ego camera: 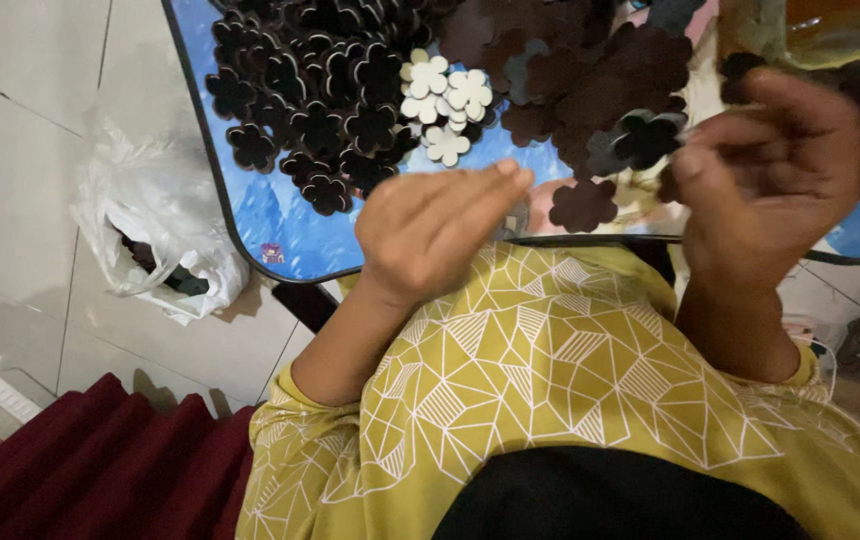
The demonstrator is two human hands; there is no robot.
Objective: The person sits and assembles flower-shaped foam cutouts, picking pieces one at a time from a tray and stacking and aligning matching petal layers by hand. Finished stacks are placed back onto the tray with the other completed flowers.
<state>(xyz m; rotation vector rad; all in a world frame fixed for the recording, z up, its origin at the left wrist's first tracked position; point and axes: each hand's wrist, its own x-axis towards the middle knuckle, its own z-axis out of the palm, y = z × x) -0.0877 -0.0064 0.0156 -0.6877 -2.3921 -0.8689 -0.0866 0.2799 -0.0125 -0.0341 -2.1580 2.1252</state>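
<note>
A small table (250,215) with a blue pictured top and a dark rim stands in front of me. A heap of dark flower-shaped pieces (320,90) covers its far left part, and a few white flower pieces (445,100) lie beside the heap. Flat brown flower cut-outs (590,80) are piled to the right. My left hand (430,230) hovers at the table's near edge, back up and fingers held together; its palm is hidden. My right hand (775,165) is raised over the right side, thumb and fingers pinching a dark flower piece (643,140).
A white plastic bag (150,230) with dark contents lies on the tiled floor left of the table. A dark red cushion (100,460) fills the lower left corner. My yellow patterned sleeves (550,370) cover the lower middle.
</note>
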